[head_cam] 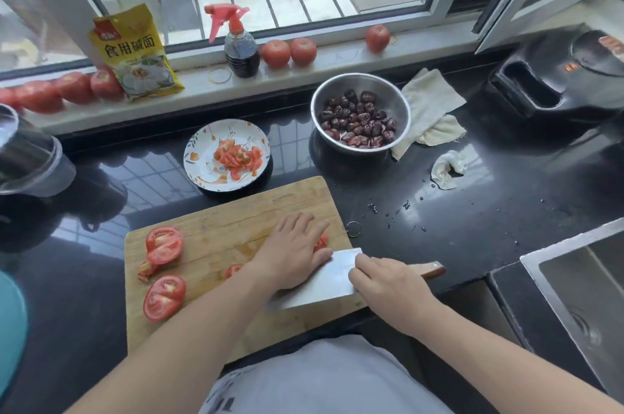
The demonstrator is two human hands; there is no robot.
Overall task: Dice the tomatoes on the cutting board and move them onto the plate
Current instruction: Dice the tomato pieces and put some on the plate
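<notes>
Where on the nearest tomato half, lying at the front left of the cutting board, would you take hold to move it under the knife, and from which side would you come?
Grip the tomato half across its rounded flanks, fingers coming down from above. It lies with the cut face turned up, wet and soft, so pinch the skin at the rim, not the flesh. The left hand is nearer on the cutting board; the right hand holds the cleaver.

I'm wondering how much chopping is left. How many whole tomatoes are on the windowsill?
At least 7. Four on the left by the yellow packet. Two right of the spray bottle. One further right. More may hide past the left edge.
</notes>
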